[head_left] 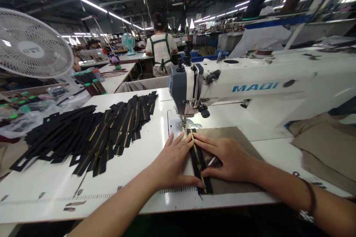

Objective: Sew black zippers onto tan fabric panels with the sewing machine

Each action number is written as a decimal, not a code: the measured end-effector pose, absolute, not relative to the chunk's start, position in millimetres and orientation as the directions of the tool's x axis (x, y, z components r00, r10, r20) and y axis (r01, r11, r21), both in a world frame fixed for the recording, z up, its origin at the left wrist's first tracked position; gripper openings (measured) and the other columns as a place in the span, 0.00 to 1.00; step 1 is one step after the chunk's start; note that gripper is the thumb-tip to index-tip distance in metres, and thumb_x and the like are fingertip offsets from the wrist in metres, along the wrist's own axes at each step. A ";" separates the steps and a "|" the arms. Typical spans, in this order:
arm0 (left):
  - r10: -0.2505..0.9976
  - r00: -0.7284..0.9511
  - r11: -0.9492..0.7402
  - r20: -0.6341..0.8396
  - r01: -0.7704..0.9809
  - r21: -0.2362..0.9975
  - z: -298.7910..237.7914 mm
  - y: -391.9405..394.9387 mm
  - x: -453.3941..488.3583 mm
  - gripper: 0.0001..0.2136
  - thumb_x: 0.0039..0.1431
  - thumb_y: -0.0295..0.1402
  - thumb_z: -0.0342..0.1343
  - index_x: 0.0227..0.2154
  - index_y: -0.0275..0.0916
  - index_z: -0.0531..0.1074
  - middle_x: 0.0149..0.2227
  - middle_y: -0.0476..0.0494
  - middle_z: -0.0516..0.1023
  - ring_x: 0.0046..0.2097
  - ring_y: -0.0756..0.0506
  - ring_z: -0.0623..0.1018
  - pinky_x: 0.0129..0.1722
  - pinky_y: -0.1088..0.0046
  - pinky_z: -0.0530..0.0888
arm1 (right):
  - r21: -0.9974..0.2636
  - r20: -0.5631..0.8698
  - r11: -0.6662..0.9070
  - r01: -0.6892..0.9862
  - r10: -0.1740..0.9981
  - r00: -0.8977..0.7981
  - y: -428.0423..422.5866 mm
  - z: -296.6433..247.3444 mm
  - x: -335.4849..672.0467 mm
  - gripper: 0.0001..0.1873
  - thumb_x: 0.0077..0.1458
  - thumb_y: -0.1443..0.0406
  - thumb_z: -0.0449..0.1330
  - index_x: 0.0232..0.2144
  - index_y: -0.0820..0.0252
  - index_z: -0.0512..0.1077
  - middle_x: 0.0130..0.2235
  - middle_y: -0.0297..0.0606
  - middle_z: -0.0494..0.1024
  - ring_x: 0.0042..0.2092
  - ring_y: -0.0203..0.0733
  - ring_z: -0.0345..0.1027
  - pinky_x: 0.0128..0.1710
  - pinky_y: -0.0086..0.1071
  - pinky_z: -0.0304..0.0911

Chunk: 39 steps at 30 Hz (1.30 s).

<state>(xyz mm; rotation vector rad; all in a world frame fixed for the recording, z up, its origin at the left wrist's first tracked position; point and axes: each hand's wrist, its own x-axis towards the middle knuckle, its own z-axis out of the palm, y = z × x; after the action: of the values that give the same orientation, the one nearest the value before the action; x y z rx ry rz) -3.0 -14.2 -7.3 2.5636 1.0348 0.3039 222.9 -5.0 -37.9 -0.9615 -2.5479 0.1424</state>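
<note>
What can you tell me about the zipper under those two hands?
The zipper is a straight strip of black, cloth-like tape with gold-coloured, metallic-looking teeth down its middle and a matching slider toward the near end. The teeth look closed. It lies along the left edge of the brown fabric, its far end close to the needle area. The left hand and right hand touch it, fingers farther up, thumbs lower down.

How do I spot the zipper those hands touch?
Find the white sewing machine. By its needle end lies brown fabric, with the gold-toothed black zipper along its left edge. Unlike the heaped zippers farther left, it has the left hand and right hand on it.
</note>
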 end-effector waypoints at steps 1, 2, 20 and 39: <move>0.705 0.706 -0.665 0.063 0.628 0.404 -6.9 -14.6 -2.6 0.49 0.42 0.53 0.65 0.62 0.33 0.51 0.64 0.29 0.52 0.66 0.32 0.48 0.61 0.42 0.45 | -0.234 0.334 0.757 0.610 0.652 -0.681 -5.0 -37.3 223.1 0.40 0.48 0.49 0.62 0.58 0.62 0.62 0.60 0.49 0.61 0.52 0.55 0.67 0.46 0.46 0.67; 0.709 0.702 -0.662 0.061 0.633 0.402 -6.4 -15.0 -2.0 0.49 0.41 0.53 0.65 0.62 0.33 0.51 0.64 0.29 0.52 0.66 0.32 0.48 0.61 0.42 0.45 | -0.234 0.327 0.757 0.610 0.652 -0.684 -4.9 -36.7 223.2 0.40 0.48 0.49 0.62 0.58 0.64 0.62 0.60 0.49 0.61 0.52 0.55 0.67 0.46 0.47 0.67; 0.682 0.727 -0.712 0.078 0.635 0.299 -16.9 -11.0 -5.8 0.47 0.48 0.64 0.50 0.62 0.32 0.52 0.64 0.32 0.55 0.64 0.31 0.53 0.62 0.41 0.40 | -0.231 0.306 0.748 0.623 0.663 -0.683 -5.5 -36.4 214.1 0.49 0.42 0.45 0.64 0.58 0.71 0.61 0.58 0.57 0.61 0.53 0.56 0.66 0.46 0.44 0.68; 0.617 0.743 -0.781 0.259 0.618 0.089 -56.6 -4.4 -13.2 0.39 0.53 0.61 0.47 0.58 0.33 0.59 0.60 0.33 0.63 0.62 0.33 0.61 0.63 0.44 0.38 | -0.124 0.372 0.780 0.614 0.610 -0.700 -5.1 -34.4 212.1 0.49 0.37 0.46 0.67 0.56 0.71 0.64 0.57 0.53 0.64 0.48 0.54 0.70 0.41 0.39 0.72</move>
<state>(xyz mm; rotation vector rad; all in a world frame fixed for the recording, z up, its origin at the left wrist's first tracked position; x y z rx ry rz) -13.2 -4.4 -56.6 2.9355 1.0402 0.4338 212.1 -5.1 -34.4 -0.9273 -2.5777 -0.0136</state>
